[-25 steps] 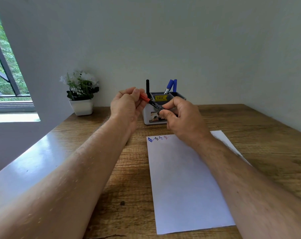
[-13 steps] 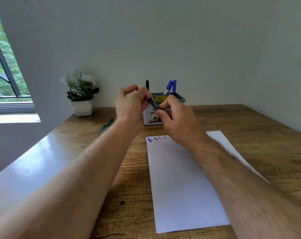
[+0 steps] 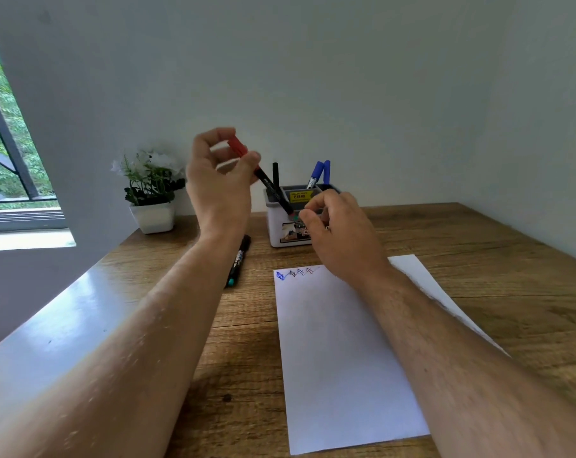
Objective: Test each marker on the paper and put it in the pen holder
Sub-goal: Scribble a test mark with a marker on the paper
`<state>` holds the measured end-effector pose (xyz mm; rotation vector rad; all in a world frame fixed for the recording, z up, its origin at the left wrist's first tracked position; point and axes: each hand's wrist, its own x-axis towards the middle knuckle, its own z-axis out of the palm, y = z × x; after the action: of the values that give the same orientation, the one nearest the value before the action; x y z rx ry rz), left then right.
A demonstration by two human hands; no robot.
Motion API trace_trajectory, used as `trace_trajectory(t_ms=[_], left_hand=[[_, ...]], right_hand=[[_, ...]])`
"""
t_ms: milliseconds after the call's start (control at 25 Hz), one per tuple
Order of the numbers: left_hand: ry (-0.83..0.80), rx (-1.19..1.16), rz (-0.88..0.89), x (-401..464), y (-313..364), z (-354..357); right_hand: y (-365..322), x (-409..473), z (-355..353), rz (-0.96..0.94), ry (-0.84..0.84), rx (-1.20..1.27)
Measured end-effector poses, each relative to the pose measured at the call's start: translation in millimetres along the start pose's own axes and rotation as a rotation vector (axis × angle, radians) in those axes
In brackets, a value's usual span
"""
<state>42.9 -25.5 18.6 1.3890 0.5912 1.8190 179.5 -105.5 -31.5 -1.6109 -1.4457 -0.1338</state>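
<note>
Above the wooden counter (image 3: 445, 246) we see the left hand (image 3: 219, 183) raised, its grip pinching a red-capped marker (image 3: 263, 176) that slants down toward the pen holder (image 3: 276, 226). Our right hand (image 3: 339, 233) hovers in front of the holder with fingers loosely curled; whether it holds anything we cannot tell. Another marker (image 3: 238, 259) lies on the counter beside the scribbled paper (image 3: 339, 358).

Table (image 3: 478, 246) — wood-grain top, matt on the right, glossy sheen along its left edge. Paper (image 3: 339, 358) smooth, matt white. Pen holder (image 3: 276, 226) and plant pot (image 3: 153, 219) look like smooth plastic — red marker (image 3: 263, 176) likewise.
</note>
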Motion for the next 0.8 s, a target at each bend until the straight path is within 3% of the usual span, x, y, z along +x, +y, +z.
trace_trajectory(t_ms=[200, 360, 600, 800], left_hand=[[0.111, -0.103, 0.281, 14, 10, 11], [0.094, -0.029, 0.223, 25, -1, 21], [0.034, 0.279, 0.158, 35, -27, 30], [-0.140, 0.568, 0.139, 28, -55, 23]], right_hand=[[5, 3, 2, 0.052, 0.011, -0.135], [5, 4, 2, 0.041, 0.032, -0.181], [0, 3, 4, 0.051, 0.020, -0.239], [-5, 2, 0, 0.074, -0.028, -0.243]])
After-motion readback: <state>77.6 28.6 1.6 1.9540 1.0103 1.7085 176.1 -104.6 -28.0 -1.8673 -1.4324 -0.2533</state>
